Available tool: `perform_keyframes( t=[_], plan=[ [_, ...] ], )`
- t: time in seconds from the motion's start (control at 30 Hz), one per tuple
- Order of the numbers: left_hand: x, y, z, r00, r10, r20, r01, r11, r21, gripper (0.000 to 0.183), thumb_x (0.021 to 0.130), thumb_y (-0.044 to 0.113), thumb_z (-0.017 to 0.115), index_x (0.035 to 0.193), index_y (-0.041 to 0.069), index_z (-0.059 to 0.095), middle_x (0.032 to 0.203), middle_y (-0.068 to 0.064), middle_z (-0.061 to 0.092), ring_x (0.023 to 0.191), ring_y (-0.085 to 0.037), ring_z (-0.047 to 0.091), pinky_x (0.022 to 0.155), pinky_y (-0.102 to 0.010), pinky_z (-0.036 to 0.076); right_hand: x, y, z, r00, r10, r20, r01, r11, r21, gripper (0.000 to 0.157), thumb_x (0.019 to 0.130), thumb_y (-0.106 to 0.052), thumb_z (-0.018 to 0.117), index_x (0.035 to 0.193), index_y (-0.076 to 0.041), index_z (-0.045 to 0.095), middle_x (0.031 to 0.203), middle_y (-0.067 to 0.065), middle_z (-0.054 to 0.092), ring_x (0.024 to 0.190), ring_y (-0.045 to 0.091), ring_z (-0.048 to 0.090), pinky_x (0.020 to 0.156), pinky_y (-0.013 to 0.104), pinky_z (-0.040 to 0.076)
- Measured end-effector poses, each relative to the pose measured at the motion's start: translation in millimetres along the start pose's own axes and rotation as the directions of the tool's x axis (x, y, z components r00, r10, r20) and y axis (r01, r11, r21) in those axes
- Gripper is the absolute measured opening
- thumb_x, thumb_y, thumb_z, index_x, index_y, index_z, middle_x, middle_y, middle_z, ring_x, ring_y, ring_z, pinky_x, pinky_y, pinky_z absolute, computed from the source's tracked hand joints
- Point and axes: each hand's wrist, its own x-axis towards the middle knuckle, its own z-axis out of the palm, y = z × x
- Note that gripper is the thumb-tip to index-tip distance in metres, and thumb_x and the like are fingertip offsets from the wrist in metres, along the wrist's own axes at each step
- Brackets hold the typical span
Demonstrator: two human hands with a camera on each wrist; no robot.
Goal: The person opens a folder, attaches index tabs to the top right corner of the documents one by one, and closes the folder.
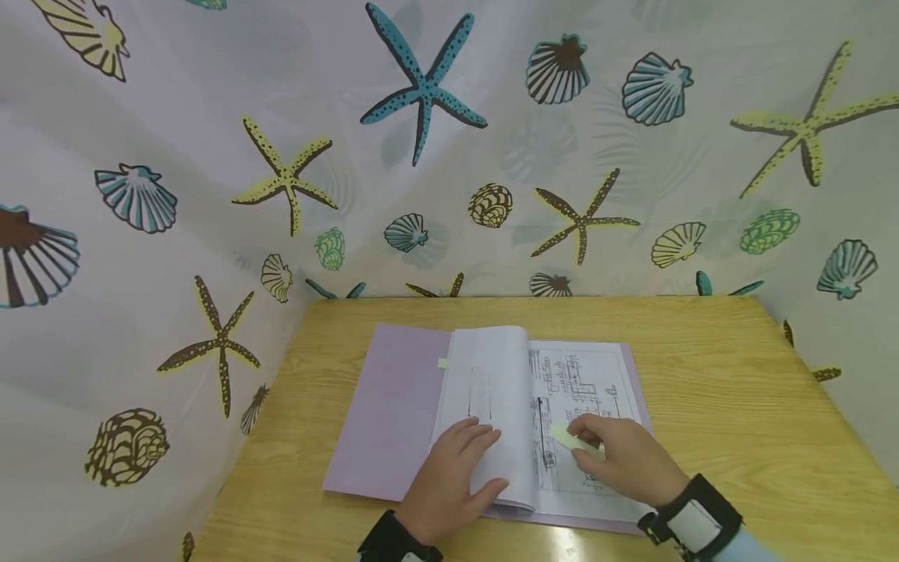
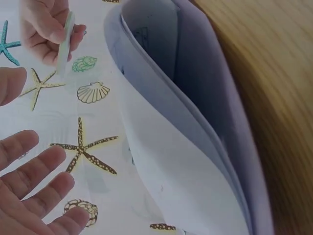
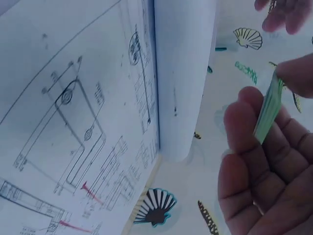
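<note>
A lilac folder point(image 1: 396, 398) lies spread on the table, its white sheets turned over to the left in a curled stack point(image 1: 492, 355). The exposed right-hand page point(image 1: 611, 367) bears technical drawings; red marks show on it in the right wrist view. My left hand point(image 1: 453, 480) rests on the turned sheets, fingers spread. Over the drawing page my right hand point(image 1: 632, 460) pinches a thin pale yellow-green pad of sticky notes point(image 3: 268, 110) between thumb and fingers. In the left wrist view the pad point(image 2: 65, 44) is seen edge-on.
A small pale yellow tab point(image 1: 442, 363) sticks out at the left edge of the turned sheets. The wooden table point(image 1: 744, 398) extends around the folder. A white cloth point(image 1: 477, 257) printed with starfish and shells hangs behind and at both sides.
</note>
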Motion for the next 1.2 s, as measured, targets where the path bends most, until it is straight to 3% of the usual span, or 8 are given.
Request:
perform_keyframes(
  t=[0.07, 0.2, 0.4, 0.73, 0.9, 1.0, 1.2],
  plan=[
    [4.2, 3.7, 0.3, 1.0, 0.019, -0.001, -0.019, 1.0, -0.01, 0.057, 0.084, 0.038, 0.069, 0.132, 0.013, 0.05, 0.126, -0.001, 0.056, 0.126, -0.021, 0.039, 0.102, -0.042, 0.038, 0, -8, 2.8, 0.994, -0.111, 0.015, 0.111, 0.994, 0.025, 0.022, 0.078, -0.018, 0.073, 0.098, -0.023, 0.064, 0.091, -0.012, 0.066, 0.079, -0.002, 0.058, 0.07, 0.028, 0.054],
    [11.5, 10.9, 1.3, 0.999, 0.051, 0.005, -0.051, 0.998, -0.033, 0.058, 0.084, 0.04, 0.069, 0.132, 0.015, 0.049, 0.121, 0.001, 0.057, 0.121, -0.015, 0.043, 0.101, -0.037, 0.039, 0, -21, 6.4, 0.957, -0.288, 0.019, 0.286, 0.956, 0.066, 0.022, 0.079, -0.017, 0.072, 0.099, -0.023, 0.064, 0.09, -0.017, 0.063, 0.078, -0.003, 0.055, 0.07, 0.027, 0.054],
    [18.4, 17.5, 5.7, 0.996, 0.092, -0.013, -0.093, 0.994, -0.055, 0.055, 0.082, 0.038, 0.071, 0.128, 0.015, 0.052, 0.107, 0.005, 0.059, 0.107, -0.007, 0.049, 0.093, -0.029, 0.044, 1, -34, 8.3, 0.894, -0.446, -0.033, 0.447, 0.891, 0.08, 0.024, 0.079, -0.016, 0.072, 0.101, -0.022, 0.064, 0.091, -0.016, 0.062, 0.078, -0.002, 0.054, 0.07, 0.021, 0.052],
    [21.7, 22.9, 6.2, 0.996, 0.082, -0.035, -0.084, 0.995, -0.048, 0.024, 0.084, 0.032, 0.071, 0.103, 0.017, 0.064, 0.09, 0.011, 0.061, 0.089, 0.0, 0.051, 0.082, -0.021, 0.045, 1, -43, 7.3, 0.886, -0.459, -0.066, 0.464, 0.88, 0.106, 0.028, 0.079, -0.015, 0.072, 0.104, -0.022, 0.063, 0.093, -0.014, 0.063, 0.077, 0.0, 0.054, 0.068, 0.021, 0.052],
    [22.9, 25.0, 3.9, 0.995, 0.039, -0.094, -0.045, 0.997, -0.061, 0.017, 0.086, 0.03, 0.069, 0.097, 0.018, 0.064, 0.085, 0.011, 0.061, 0.086, -0.001, 0.052, 0.079, -0.023, 0.047, 1, -42, 6.3, 0.88, -0.455, -0.137, 0.469, 0.878, 0.092, 0.04, 0.077, -0.015, 0.076, 0.113, -0.019, 0.059, 0.098, -0.01, 0.062, 0.081, 0.002, 0.055, 0.07, 0.026, 0.053],
    [22.9, 24.4, 3.4, 0.992, 0.002, -0.13, -0.011, 0.997, -0.07, 0.015, 0.086, 0.029, 0.069, 0.096, 0.019, 0.064, 0.085, 0.012, 0.061, 0.084, -0.001, 0.052, 0.077, -0.025, 0.047, 1, -40, 5.1, 0.892, -0.418, -0.172, 0.438, 0.893, 0.101, 0.045, 0.075, -0.014, 0.078, 0.114, -0.021, 0.059, 0.098, -0.011, 0.062, 0.08, 0.002, 0.054, 0.068, 0.026, 0.053],
    [22.3, 21.2, 3.1, 0.986, -0.012, -0.167, -0.003, 0.996, -0.089, 0.015, 0.085, 0.028, 0.069, 0.096, 0.019, 0.064, 0.086, 0.013, 0.061, 0.085, -0.001, 0.052, 0.076, -0.026, 0.047, 2, -36, 3.3, 0.897, -0.402, -0.185, 0.426, 0.898, 0.114, 0.033, 0.079, -0.016, 0.075, 0.109, -0.021, 0.061, 0.096, -0.012, 0.062, 0.078, 0.002, 0.052, 0.064, 0.028, 0.053]
  ],
)
